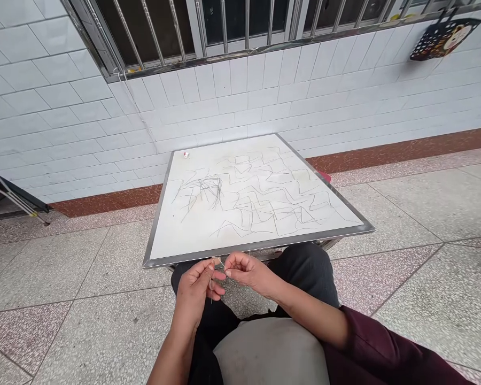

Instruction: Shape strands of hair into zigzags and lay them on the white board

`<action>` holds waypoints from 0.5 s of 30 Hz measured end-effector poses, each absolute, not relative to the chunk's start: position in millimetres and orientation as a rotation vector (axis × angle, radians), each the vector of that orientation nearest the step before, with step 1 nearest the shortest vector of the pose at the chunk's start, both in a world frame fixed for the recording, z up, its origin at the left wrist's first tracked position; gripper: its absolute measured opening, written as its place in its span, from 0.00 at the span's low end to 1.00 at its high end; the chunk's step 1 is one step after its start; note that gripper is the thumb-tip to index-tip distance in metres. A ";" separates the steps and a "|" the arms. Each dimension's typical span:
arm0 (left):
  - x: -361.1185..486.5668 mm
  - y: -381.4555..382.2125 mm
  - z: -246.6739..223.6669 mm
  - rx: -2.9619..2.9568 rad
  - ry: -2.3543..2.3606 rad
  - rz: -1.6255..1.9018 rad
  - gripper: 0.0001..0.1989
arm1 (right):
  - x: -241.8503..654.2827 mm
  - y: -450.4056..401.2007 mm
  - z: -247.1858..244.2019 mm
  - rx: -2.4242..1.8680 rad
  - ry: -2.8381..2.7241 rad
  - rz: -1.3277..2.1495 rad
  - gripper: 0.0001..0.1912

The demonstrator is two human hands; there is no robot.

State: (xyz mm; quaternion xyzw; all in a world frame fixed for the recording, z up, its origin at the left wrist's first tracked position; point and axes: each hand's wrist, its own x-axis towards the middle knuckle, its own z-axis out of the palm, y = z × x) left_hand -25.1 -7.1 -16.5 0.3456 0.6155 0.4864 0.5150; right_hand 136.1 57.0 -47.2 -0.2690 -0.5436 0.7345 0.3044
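At the table's (176,235) far left corner sits a small white-and-red item (186,155); nearer, straight dark strands (214,187) lie in a loose tangle. Just off the near edge, the left hand (200,277) pinches a thin strand (211,291), one end hanging down. Close beside it, the right hand's (246,271) fingers pinch the strand too. Rightward, zigzag-bent strands (274,206) spread across the tabletop.
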 end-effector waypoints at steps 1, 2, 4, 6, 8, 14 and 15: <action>-25.2 -6.9 -17.0 0.822 1.475 1.170 0.23 | 135.9 56.9 -47.5 -0.709 -1.458 1.925 0.23; -25.2 -6.5 -17.5 0.820 1.475 1.177 0.23 | 135.9 57.0 -48.2 -0.701 -1.470 1.917 0.23; -25.1 -5.8 -18.4 0.823 1.479 1.200 0.23 | 136.0 57.3 -50.6 -0.678 -1.490 1.914 0.22; -25.0 -4.9 -18.4 0.823 1.479 1.222 0.22 | 136.0 57.7 -54.7 -0.664 -1.540 1.861 0.20; -24.8 -4.1 -17.5 0.812 1.472 1.230 0.21 | 135.7 57.9 -59.3 -0.658 -1.600 1.779 0.19; -22.2 -1.0 -12.1 0.813 1.502 1.243 0.21 | 135.0 56.8 -64.4 -0.606 -1.595 1.811 0.16; -21.6 -0.3 -11.9 0.818 1.515 1.239 0.21 | 134.8 56.4 -64.6 -0.599 -1.598 1.824 0.15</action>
